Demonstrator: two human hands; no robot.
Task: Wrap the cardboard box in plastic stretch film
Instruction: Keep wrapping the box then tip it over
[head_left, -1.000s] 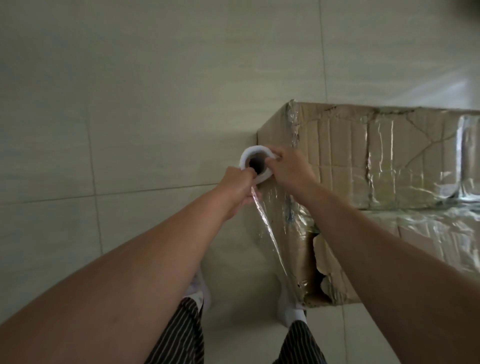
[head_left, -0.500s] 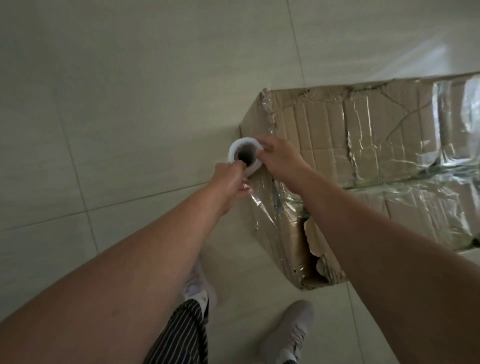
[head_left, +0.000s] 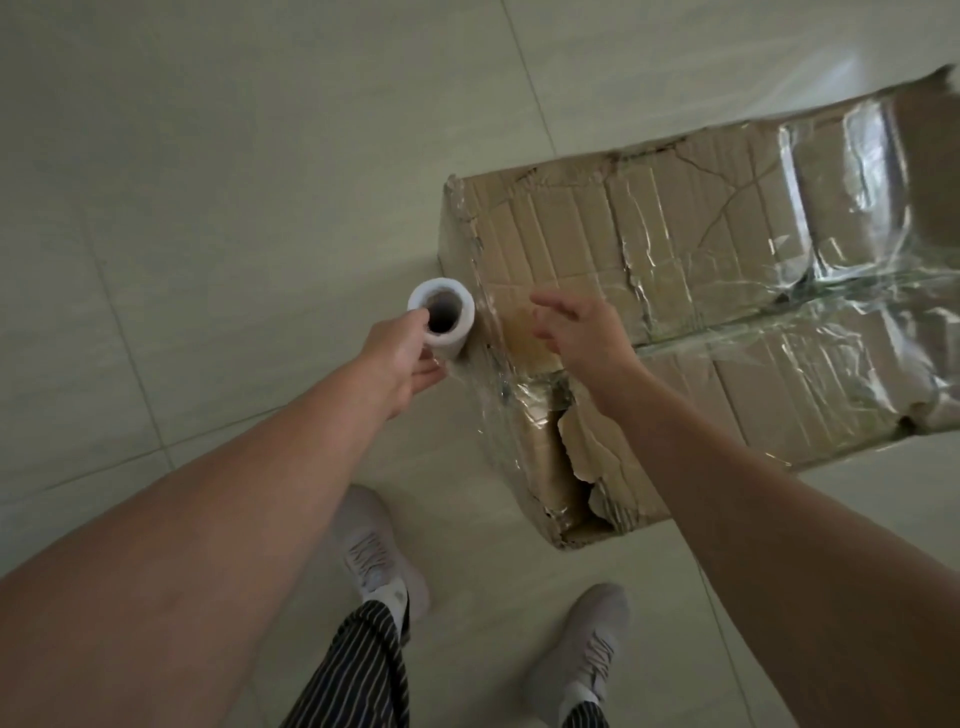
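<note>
My left hand (head_left: 400, 353) grips the white roll of clear stretch film (head_left: 462, 332) upright beside the battered brown cardboard box (head_left: 675, 270) on the tiled floor (head_left: 208, 208) — so the sheet runs taut to the corner; my right hand (head_left: 584, 332) hovers above, fingers spread wide (holding nothing), probably to press film down.

film roll (head_left: 441, 319) left of box (head_left: 675, 322) corner | shoes (head_left: 379, 551) on floor (head_left: 208, 156) before box

Both arms reach forward, left hand (head_left: 401, 357) gripping the film roll (head_left: 464, 326), right hand (head_left: 587, 338) hovering, fingers loosely spread.
</note>
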